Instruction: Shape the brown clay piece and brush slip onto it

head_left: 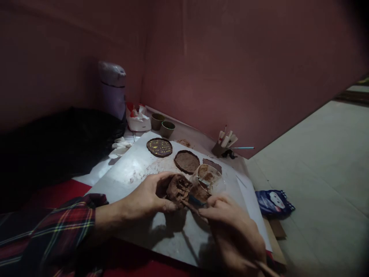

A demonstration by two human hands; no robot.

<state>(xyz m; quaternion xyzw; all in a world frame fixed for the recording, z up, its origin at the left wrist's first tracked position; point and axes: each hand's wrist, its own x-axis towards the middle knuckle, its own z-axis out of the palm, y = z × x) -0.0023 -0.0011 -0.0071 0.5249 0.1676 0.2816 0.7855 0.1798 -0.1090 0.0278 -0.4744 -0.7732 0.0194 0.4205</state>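
Note:
My left hand (148, 192) is closed around a rough, hollowed lump of dark brown clay (177, 190), lifted above the white board. Its open side, with a ragged inside, is turned to the right. My right hand (233, 223) pinches a long thin wooden stick tool (191, 207), whose tip meets the clay's lower edge; the tip's shape is hard to make out. Just behind the hands stands a clear container (213, 177) smeared with brown. Beyond it lie a round brown clay disc (186, 162) with a raised rim and another disc (159, 147) with yellow marks.
Two cups (168, 129) stand at the back of the white board (138, 169), near a white box with red on it (138, 119). A holder of tools (220, 148) is at the back right. White gloves (120, 147) lie left; a blue packet (273, 203) is on the right.

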